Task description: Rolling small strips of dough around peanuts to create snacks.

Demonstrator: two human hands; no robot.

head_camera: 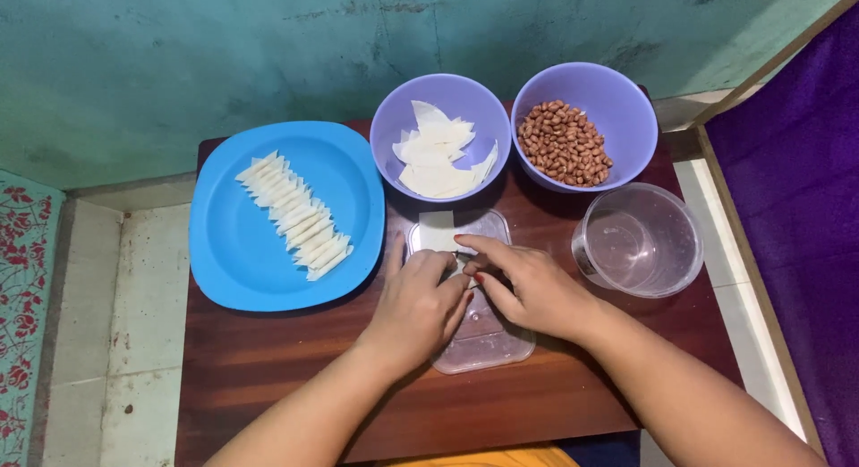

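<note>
My wooden table [268,377] | blue plate [233,252], row of folded wrappers [300,218] | two purple bowls: wrapper sheets [438,154], peanuts [564,143] | clear tub [640,239] | clear lid [483,342] | my left hand [416,306] and right hand [532,288] pinch one wrapper piece [438,233] over lid

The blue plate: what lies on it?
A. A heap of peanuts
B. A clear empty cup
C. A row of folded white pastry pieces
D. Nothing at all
C, since the blue plate carries a slanting row of folded white pieces that overlap one another, while the peanuts sit in a purple bowl and the clear cup stands on the table.
</note>
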